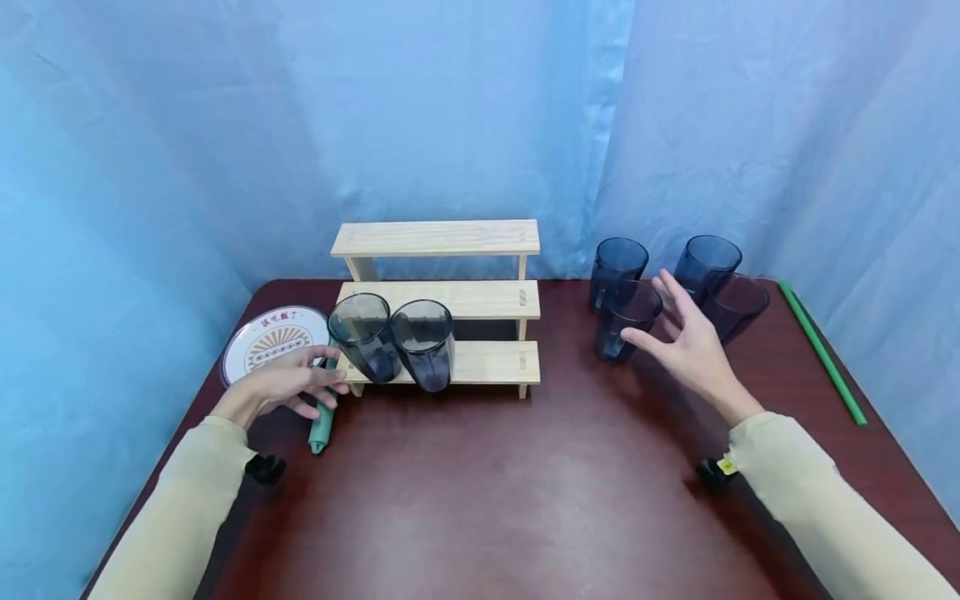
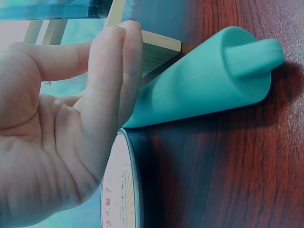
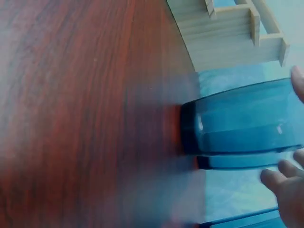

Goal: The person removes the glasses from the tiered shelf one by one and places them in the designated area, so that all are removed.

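My right hand [image 1: 686, 342] is spread beside a dark blue-tinted glass [image 1: 626, 325] at the right, thumb and fingers apart around its near side. In the right wrist view the fingertips [image 3: 274, 180] are close to that glass [image 3: 242, 118]; whether they touch is unclear. My left hand [image 1: 288, 383] hovers with loosely bent fingers by the left end of a wooden three-step shelf [image 1: 491, 362], holding nothing. Beneath it lies a teal cylinder [image 2: 199, 78] with a narrower stub at its end. Two smoky glasses [image 1: 363, 337] stand side by side on the shelf's lowest step.
Several more tinted glasses [image 1: 707, 262] stand behind and beside my right hand. A patterned white plate [image 1: 243, 346] is at the left edge. A thin green stick [image 1: 825, 354] lies along the right edge. Blue curtains [image 1: 465, 108] surround the dark red table [image 1: 480, 492].
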